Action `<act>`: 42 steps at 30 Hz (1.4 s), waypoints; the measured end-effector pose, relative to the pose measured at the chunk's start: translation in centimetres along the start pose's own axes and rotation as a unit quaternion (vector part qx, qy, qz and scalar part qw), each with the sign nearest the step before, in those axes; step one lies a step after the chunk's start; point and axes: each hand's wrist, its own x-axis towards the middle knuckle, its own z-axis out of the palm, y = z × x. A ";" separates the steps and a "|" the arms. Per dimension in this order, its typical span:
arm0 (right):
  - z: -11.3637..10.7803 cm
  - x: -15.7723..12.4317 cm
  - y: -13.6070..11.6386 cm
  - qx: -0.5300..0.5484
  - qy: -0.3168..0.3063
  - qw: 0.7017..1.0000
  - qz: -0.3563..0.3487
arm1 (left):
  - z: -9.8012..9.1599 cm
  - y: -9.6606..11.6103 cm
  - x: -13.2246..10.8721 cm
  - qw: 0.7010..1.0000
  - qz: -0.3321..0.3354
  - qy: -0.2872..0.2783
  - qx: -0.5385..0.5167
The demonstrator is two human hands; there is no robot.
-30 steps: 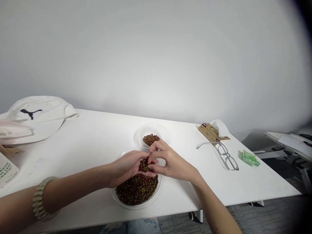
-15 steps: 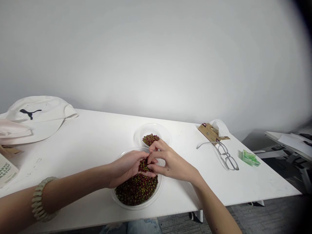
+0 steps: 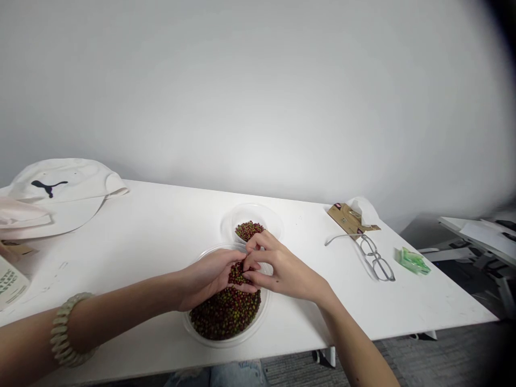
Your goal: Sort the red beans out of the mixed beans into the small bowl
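Observation:
My left hand point(image 3: 209, 274) is cupped palm up over the front clear plastic bowl point(image 3: 262, 320), holding a small heap of mixed red and green beans point(image 3: 236, 274). My right hand point(image 3: 274, 269) reaches in from the right, its thumb and index finger pinched together at the heap in the left palm. Whatever lies between those fingertips is too small to make out. Below the hands the front bowl holds a large pile of dark red and green beans point(image 3: 226, 314). Just behind stands a second clear bowl point(image 3: 274, 217) with a smaller pile of beans point(image 3: 249, 230).
On the white table point(image 3: 161, 220), a white cap point(image 3: 68, 188) and a printed cup point(image 3: 10, 282) are at the left. To the right lie a brown packet with tissue point(image 3: 349, 217), eyeglasses point(image 3: 374, 255) and a green wrapper point(image 3: 413, 262). A grey wall rises behind.
The view has shifted very slightly. Both hands keep almost the same pose over the front bowl, and the bowls have not moved.

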 end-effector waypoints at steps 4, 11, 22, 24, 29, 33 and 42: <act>0.0 0.0 0.0 -0.002 -0.002 1.000 0.003 | 0.1 0.0 0.0 1.000 -0.001 0.000 -0.003; -0.1 -0.1 0.0 -0.002 -0.004 1.000 0.003 | -0.1 -0.1 0.1 1.000 0.002 -0.006 -0.011; -0.1 -0.1 -0.1 -0.006 -0.004 1.000 0.000 | -0.2 -0.2 0.1 1.000 0.000 -0.016 -0.006; -0.1 -0.1 -0.1 -0.008 -0.002 1.000 0.000 | -0.2 -0.2 0.1 1.000 0.002 -0.018 -0.005; -0.2 -0.1 -0.1 -0.011 -0.004 1.000 0.000 | -0.2 -0.2 0.2 1.000 0.002 -0.016 -0.004; -0.2 0.0 -0.1 -0.012 -0.004 1.000 0.001 | -0.2 -0.1 0.2 1.000 -0.006 -0.016 -0.008; 0.0 -0.1 -0.1 -0.013 -0.001 1.000 -0.002 | -0.2 -0.1 0.1 1.000 -0.002 -0.010 -0.016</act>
